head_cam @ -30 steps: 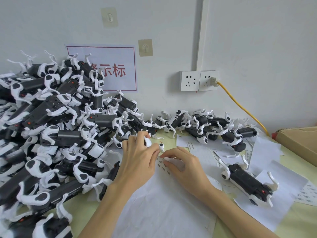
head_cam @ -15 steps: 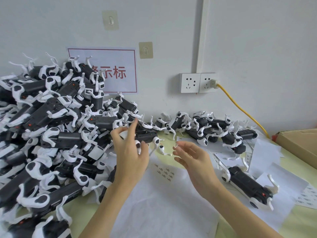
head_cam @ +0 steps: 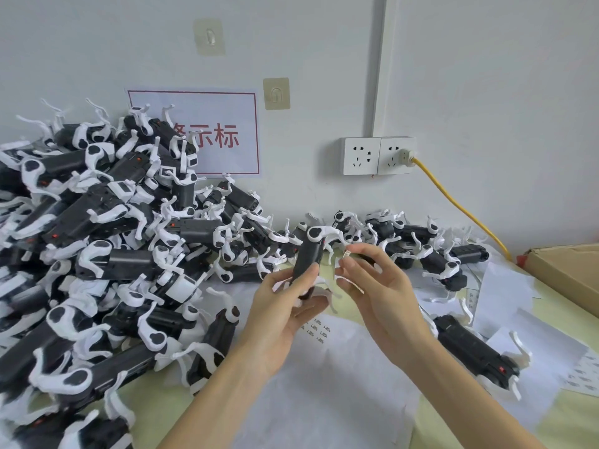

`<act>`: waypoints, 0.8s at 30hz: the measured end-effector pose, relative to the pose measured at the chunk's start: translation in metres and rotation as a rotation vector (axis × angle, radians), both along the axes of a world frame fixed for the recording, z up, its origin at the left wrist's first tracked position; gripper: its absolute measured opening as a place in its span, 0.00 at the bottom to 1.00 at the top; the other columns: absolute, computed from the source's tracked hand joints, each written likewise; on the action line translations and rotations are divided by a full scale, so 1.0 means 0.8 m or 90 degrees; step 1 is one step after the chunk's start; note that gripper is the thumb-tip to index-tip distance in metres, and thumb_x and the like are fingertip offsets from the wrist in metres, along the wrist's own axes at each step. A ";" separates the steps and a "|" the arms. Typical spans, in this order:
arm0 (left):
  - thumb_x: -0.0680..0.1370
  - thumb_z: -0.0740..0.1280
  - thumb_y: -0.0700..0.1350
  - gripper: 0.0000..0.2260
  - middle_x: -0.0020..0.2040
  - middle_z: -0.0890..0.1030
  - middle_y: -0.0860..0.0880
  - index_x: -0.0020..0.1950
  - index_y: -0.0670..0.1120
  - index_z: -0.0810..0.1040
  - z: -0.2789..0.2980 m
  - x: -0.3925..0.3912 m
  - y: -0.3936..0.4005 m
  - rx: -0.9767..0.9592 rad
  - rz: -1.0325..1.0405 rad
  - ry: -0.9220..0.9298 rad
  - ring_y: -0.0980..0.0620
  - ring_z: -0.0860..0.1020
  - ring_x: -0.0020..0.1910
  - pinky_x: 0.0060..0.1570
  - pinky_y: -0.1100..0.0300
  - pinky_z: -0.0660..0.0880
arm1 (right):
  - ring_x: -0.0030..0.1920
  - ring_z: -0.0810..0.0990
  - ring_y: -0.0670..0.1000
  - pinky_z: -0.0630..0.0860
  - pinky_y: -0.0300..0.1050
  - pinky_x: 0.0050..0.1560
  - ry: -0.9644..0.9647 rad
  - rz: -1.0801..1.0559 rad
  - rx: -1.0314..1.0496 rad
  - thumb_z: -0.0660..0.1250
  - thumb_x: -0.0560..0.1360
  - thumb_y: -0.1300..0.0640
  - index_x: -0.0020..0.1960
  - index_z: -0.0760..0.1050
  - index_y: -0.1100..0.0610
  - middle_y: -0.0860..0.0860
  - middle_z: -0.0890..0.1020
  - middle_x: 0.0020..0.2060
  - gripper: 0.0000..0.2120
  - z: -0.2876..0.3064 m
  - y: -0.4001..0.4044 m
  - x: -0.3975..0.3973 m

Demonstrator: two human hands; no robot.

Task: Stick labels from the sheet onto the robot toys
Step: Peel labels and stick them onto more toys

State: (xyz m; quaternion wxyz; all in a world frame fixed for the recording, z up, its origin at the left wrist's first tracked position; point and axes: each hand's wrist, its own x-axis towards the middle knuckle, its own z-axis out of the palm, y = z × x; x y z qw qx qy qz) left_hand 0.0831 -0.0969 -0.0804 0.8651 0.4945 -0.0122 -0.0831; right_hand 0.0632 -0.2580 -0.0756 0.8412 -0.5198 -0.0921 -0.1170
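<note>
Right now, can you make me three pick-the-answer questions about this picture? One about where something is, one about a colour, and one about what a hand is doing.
1. Where is the big pile of robot toys?
A. left of the hands
B. inside the cardboard box
C. hanging on the wall

2. What colour is the cable plugged into the wall socket?
A. green
B. yellow
C. purple

3. What is the left hand doing?
A. lying flat on the table
B. holding one robot toy
C. pulling the plug

Answers:
1 A, the heap fills the left side of the table.
2 B, a yellow cord runs down from the socket.
3 B, its fingers wrap the toy's black body, while the right hand pinches a small label.
</note>
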 end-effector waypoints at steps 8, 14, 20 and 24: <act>0.79 0.75 0.47 0.21 0.55 0.88 0.42 0.67 0.45 0.72 -0.009 -0.009 -0.013 0.118 -0.035 -0.028 0.41 0.86 0.56 0.58 0.49 0.77 | 0.46 0.83 0.51 0.79 0.41 0.48 -0.020 -0.059 -0.124 0.72 0.81 0.61 0.56 0.83 0.53 0.55 0.85 0.46 0.06 0.004 -0.006 -0.003; 0.83 0.71 0.45 0.29 0.58 0.86 0.44 0.73 0.75 0.65 -0.007 -0.012 -0.007 0.191 -0.028 -0.208 0.47 0.84 0.61 0.62 0.53 0.77 | 0.44 0.86 0.49 0.79 0.36 0.43 -0.020 -0.077 -0.228 0.78 0.76 0.60 0.51 0.86 0.53 0.54 0.88 0.44 0.06 0.005 -0.002 -0.005; 0.84 0.69 0.40 0.30 0.55 0.83 0.37 0.74 0.73 0.68 -0.005 -0.010 -0.002 0.221 -0.043 -0.297 0.49 0.84 0.54 0.55 0.61 0.80 | 0.44 0.84 0.50 0.78 0.40 0.49 0.048 -0.021 -0.180 0.78 0.73 0.55 0.49 0.87 0.58 0.55 0.87 0.42 0.08 0.006 -0.005 -0.005; 0.84 0.68 0.39 0.31 0.56 0.84 0.39 0.74 0.73 0.68 -0.008 -0.010 -0.003 0.236 -0.052 -0.306 0.46 0.84 0.59 0.56 0.58 0.79 | 0.42 0.82 0.49 0.77 0.41 0.52 0.102 0.039 -0.133 0.76 0.75 0.53 0.51 0.86 0.58 0.53 0.84 0.40 0.10 0.008 -0.010 -0.005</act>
